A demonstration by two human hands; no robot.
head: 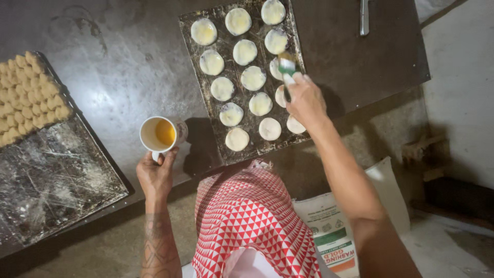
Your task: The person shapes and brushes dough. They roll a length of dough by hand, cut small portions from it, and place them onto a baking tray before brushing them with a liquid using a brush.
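My left hand (156, 174) holds a white cup (160, 135) by its handle, with a little yellow liquid inside. My right hand (305, 101) grips a small brush (286, 66) with a pale handle and green band. The bristles touch a round dough piece on the right column of a dark baking tray (198, 80). Several pale dough rounds (245, 52) lie in rows on that tray, some shiny with yellow glaze.
A second tray (62, 180) at the left holds several small tan pastries (28, 95) at its far end. A metal tool (364, 18) lies at the table's back right. A red-and-white patterned cloth (247, 216) covers my front, and a printed sack (334, 231) stands on the floor.
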